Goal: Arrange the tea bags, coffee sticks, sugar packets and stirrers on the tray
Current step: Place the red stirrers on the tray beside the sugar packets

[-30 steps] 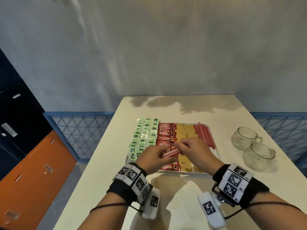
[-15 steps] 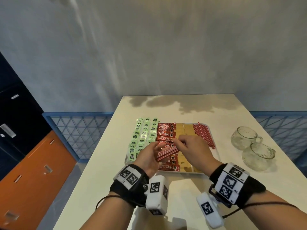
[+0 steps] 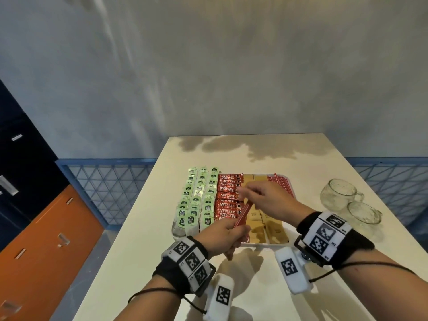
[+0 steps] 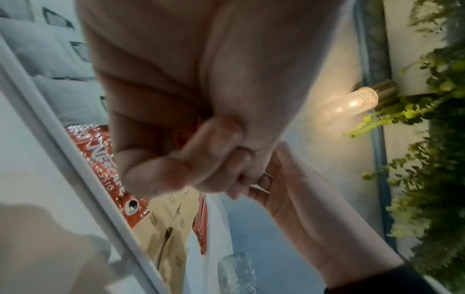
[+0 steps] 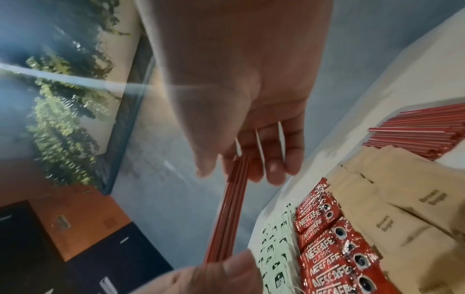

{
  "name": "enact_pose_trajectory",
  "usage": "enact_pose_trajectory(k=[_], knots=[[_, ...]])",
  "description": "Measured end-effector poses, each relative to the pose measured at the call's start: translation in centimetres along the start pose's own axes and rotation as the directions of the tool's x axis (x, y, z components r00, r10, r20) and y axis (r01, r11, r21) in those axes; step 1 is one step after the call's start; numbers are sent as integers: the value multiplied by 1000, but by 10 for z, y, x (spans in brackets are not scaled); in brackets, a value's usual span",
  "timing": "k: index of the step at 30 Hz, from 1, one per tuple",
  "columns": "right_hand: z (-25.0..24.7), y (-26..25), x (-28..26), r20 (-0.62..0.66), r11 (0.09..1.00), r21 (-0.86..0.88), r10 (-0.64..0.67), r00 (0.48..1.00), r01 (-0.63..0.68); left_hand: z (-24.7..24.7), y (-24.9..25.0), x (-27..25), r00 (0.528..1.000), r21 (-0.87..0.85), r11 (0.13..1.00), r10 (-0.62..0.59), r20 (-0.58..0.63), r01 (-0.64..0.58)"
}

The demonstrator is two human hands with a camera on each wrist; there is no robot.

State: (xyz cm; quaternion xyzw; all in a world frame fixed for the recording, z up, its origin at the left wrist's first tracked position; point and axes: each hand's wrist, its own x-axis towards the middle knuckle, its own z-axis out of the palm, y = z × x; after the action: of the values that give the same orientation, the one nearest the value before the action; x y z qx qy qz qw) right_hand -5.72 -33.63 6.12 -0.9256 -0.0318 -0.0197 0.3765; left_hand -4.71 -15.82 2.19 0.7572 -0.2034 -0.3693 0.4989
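A small bundle of red stirrers (image 3: 243, 213) was held between the two hands above the near half of the white tray (image 3: 261, 246), slanting up from the left hand (image 3: 222, 236) toward the right hand (image 3: 266, 200). The left hand was curled round the lower end, which probably kept the loose sticks squared into one bunch. The right hand's fingertips (image 5: 274, 169) pinched the upper ends lightly, a grip that looked suited to drawing the sticks out or steering them, though which could not be told.

On the tray the goods lay in lengthwise bands, each kind apart, so a guest could pick by sight: green tea bags (image 3: 199, 200) on the left, red Nescafe coffee sticks (image 3: 228, 198) next, brown sugar packets (image 3: 261, 218) after them, and the laid stirrers (image 3: 281, 184) along the right edge. That last band sat just beyond the right hand, so the bundle was likely bound there to join its fellows.

Two glass cups (image 3: 347, 202) stood on the pale surface (image 3: 231, 154) to the right, apart from the tray. The task appeared nearly done, with only these held stirrers unplaced.
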Motion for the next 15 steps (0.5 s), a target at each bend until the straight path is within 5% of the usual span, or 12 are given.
enact_pose_trajectory(k=[4, 7, 11, 15], knots=[[-2, 8, 0, 10, 945, 324, 33, 999, -35, 1, 1, -1, 1000, -54, 999, 2, -12, -2], [3, 10, -3, 186, 931, 354, 24, 982, -90, 1, 2, -1, 1000, -87, 996, -6, -22, 4], [6, 12, -1, 140, 897, 419, 90, 986, -141, 3, 3, -1, 999, -127, 992, -26, -24, 23], [9, 8, -6, 215, 956, 283, 14, 977, -76, 2, 8, -3, 995, -325, 945, -63, -76, 35]])
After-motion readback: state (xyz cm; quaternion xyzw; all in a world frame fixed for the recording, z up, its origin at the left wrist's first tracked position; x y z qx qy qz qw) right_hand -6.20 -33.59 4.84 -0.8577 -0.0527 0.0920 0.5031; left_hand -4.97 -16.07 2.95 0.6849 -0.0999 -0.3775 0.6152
